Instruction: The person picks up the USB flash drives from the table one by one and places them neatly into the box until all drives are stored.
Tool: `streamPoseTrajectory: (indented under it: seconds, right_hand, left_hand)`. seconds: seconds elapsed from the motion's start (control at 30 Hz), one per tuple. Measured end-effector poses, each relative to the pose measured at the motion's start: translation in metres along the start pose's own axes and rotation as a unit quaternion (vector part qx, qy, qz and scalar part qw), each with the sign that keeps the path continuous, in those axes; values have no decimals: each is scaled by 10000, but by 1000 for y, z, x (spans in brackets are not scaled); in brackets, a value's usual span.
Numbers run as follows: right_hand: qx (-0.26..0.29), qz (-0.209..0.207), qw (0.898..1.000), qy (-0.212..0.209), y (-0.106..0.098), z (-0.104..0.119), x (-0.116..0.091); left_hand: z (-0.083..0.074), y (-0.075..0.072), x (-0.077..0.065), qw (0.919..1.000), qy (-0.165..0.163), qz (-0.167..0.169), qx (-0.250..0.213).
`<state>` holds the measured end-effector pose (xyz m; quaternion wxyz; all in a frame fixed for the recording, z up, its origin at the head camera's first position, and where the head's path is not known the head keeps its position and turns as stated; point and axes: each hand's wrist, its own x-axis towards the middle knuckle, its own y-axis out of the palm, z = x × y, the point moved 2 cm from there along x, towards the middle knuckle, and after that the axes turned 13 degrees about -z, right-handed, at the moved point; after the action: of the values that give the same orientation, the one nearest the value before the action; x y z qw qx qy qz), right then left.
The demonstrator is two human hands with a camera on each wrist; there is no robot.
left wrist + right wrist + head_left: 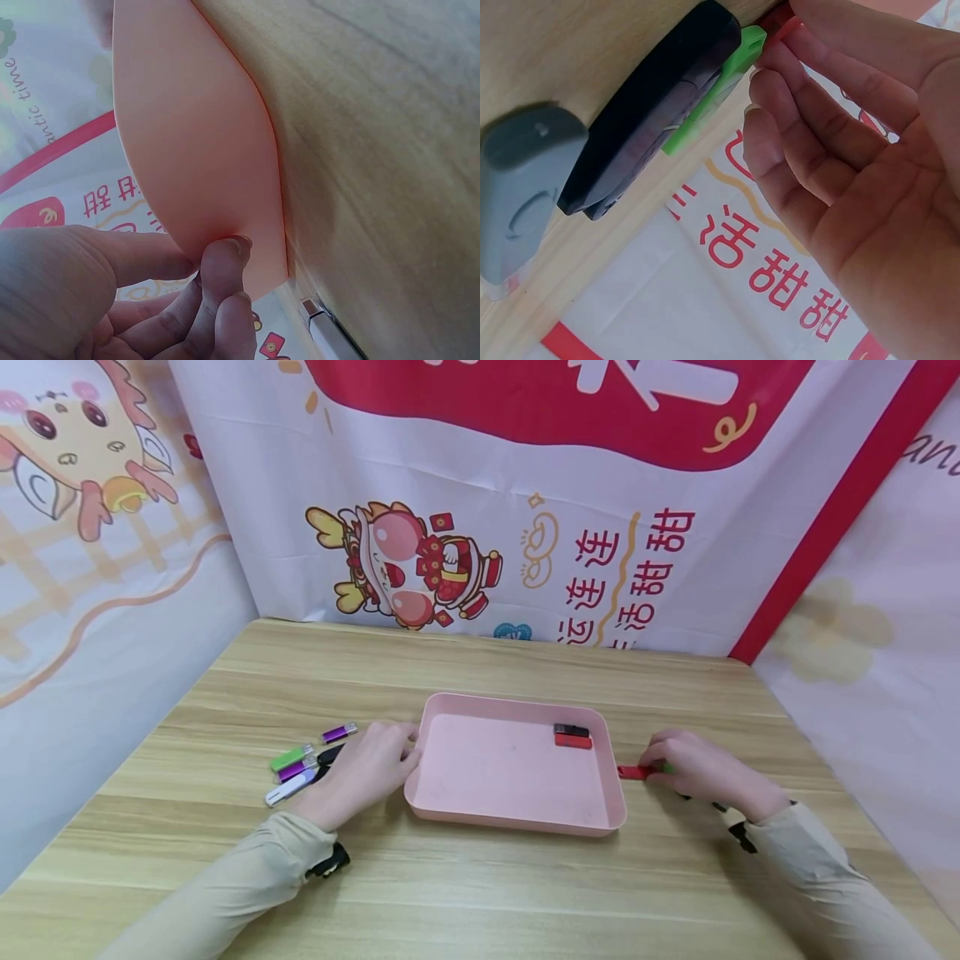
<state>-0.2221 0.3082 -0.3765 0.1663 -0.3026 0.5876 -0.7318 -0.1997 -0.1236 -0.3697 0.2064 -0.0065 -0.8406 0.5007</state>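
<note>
My left hand (367, 768) pinches the left wall of a shallow pink tray (495, 768); in the left wrist view its fingertips press the outer side of that wall (187, 127). Off the tray's right side, my right hand (697, 768) holds a red USB stick (632, 772) between thumb and fingers, low over the table. Under that hand the right wrist view shows a green USB stick (712, 94), a black one (652, 105) and a grey one (532, 172). Inside the tray, at the upper right, a black USB stick (572, 730) lies beside a red one (573, 742).
Several USB sticks lie left of the tray, among them a purple one (339, 732), a green one (291, 758) and a white one (291, 787), partly behind the left hand. The wooden table (480, 893) meets printed cloth walls (262, 460) at its back and sides.
</note>
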Motion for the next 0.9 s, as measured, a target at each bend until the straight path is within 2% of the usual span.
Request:
streamPoseTrajectory:
  seconds: [0.9]
  right_hand:
    - [16,-18,10000,19,0,1,-1]
  left_hand:
    - [0,-1,0,9999,80,-102,18]
